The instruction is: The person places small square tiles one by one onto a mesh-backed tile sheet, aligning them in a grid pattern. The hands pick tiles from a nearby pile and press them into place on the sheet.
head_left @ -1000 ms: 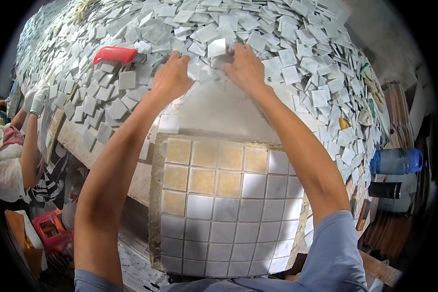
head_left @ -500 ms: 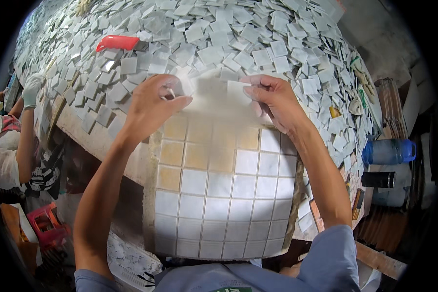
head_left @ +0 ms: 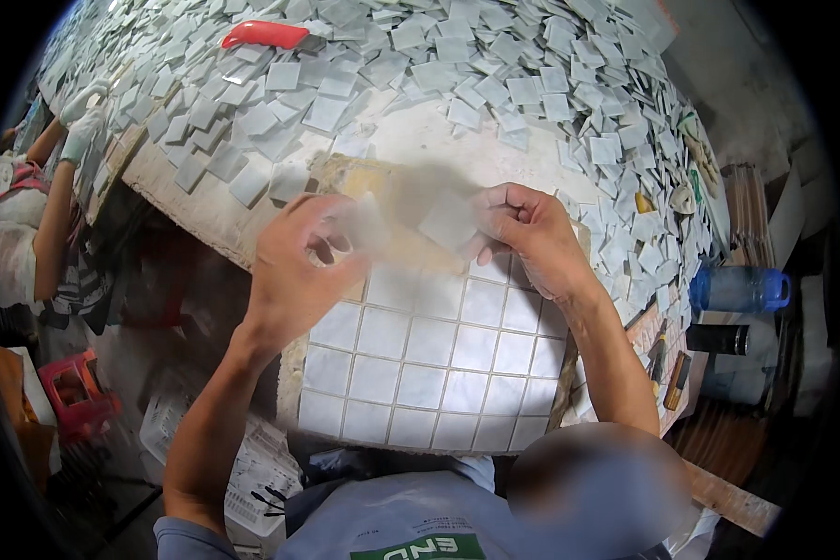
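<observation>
In front of me lies a board with a grid (head_left: 420,383), its near squares filled with pale square tiles and its far squares tan. My left hand (head_left: 308,261) is over the board's far left part, thumb and fingers pinching a pale tile (head_left: 370,222) that is blurred. On the other side, my right hand (head_left: 532,238) grips another pale square tile (head_left: 448,222) by its edge, tilted above the tan squares. The two held tiles are apart. Blur hides whether either touches the board.
Loose tiles (head_left: 420,75) are heaped across the table beyond, with a red-handled tool (head_left: 265,35) on them. A co-worker's gloved hand (head_left: 84,131) is at far left. A blue bottle (head_left: 739,289) and a black cylinder (head_left: 719,339) stand right; a white basket (head_left: 252,476) sits below left.
Both hands, each with its tile, have come nearer over the board's far squares. My view has shifted, so the board and tile heap sit higher in the picture.
</observation>
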`<state>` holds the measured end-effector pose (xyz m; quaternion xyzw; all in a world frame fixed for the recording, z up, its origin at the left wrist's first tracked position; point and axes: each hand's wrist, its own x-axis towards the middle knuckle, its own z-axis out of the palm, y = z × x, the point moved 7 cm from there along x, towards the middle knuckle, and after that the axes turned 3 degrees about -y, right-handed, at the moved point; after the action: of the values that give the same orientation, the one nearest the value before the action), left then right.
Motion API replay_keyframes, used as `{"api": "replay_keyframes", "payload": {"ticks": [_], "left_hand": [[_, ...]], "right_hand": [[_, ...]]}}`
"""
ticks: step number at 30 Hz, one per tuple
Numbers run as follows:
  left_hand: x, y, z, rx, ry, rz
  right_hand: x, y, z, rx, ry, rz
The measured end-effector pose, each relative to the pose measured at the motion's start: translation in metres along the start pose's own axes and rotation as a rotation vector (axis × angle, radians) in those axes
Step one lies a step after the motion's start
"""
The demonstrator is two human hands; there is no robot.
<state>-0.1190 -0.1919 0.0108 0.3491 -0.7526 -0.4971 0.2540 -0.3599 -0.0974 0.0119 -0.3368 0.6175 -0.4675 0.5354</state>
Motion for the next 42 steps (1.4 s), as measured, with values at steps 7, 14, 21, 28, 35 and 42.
{"api": "replay_keyframes", "payload": {"ticks": [7,14,21,28,35,42], "left_hand": [[-0.023,0.013,0.005,0.135,0.07,0.152],[-0.034,-0.001,0.016,-0.044,0.154,0.061],[-0.033,0.0,0.017,0.092,0.131,0.12],[-0.033,-0.002,0.018,0.097,0.118,0.093],[-0.032,-0.001,0.019,0.127,0.114,0.138],[-0.033,-0.003,0.018,0.128,0.12,0.155]], "right_hand": [[-0.022,-0.015,0.014,-0.496,0.079,-0.276],[-0.079,-0.019,0.033,-1.032,-0.065,-1.044],[-0.081,-0.016,0.026,-0.993,-0.07,-1.026],[-0.026,0.008,0.004,-0.411,0.198,-0.135],[-0.007,-0.01,0.017,-0.865,0.106,-0.579],[-0.031,-0.007,0.051,-1.424,0.097,-0.598]]}}
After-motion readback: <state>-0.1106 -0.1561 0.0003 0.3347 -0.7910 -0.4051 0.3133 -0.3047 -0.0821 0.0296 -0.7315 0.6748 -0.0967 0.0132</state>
